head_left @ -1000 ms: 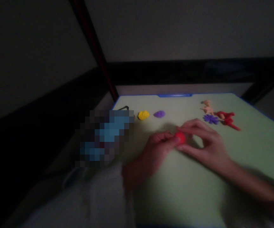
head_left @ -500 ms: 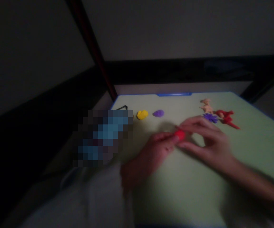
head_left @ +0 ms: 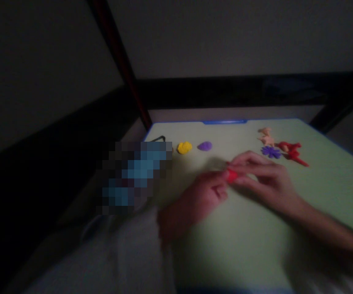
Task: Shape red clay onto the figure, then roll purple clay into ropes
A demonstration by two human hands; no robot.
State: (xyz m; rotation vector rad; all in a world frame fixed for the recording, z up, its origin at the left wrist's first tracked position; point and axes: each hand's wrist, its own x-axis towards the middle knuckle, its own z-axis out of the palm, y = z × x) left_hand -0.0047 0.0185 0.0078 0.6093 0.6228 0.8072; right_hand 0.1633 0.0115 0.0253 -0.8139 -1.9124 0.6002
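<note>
A small lump of red modelling clay [head_left: 232, 176] is pinched between both hands above the table. My left hand [head_left: 208, 192] comes in from the lower left, closed, with its thumb and forefinger on the lump's left side. From the right, my right hand [head_left: 265, 179] grips the lump between thumb and fingers. The fingers hide part of the clay. Beyond my hands lie a yellow clay lump [head_left: 184, 147] and a flat purple clay piece [head_left: 205, 145], apart from each other.
Past my right hand sit a purple flower-like shape [head_left: 271, 152], peach-coloured pieces [head_left: 266, 139] and red branching pieces [head_left: 293, 154]. A blurred-out blue object [head_left: 144, 163] is at the left. The pale table [head_left: 225, 245] has a blue edge; a dark wall stands behind.
My right thumb has closed in on the red clay, and my left fingers have shifted their hold and curled more. The pieces on the table have stayed put.
</note>
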